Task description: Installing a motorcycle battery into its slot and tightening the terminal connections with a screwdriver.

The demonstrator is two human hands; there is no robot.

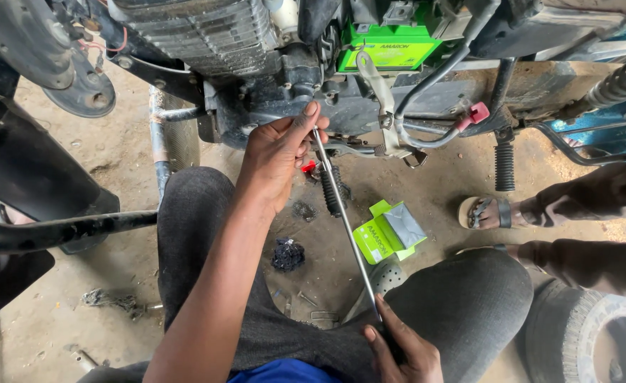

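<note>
My left hand (277,156) is raised to the underside of a motorcycle engine (206,35), its fingers guiding the tip of a long thin metal rod (345,220). The rod slants down toward me, and my right hand (401,347) grips its lower end by my right knee. A red-tipped part (308,167) shows just right of my left hand. I am squatting, with both knees in grey trousers in front of the bike.
A green battery (387,46) sits in the frame above. A green and grey open box (387,232) lies on the dirt floor beside a black rag (288,254). Another person's sandalled foot (486,213) is at the right, a tyre (596,333) at bottom right, an exhaust pipe (57,230) at left.
</note>
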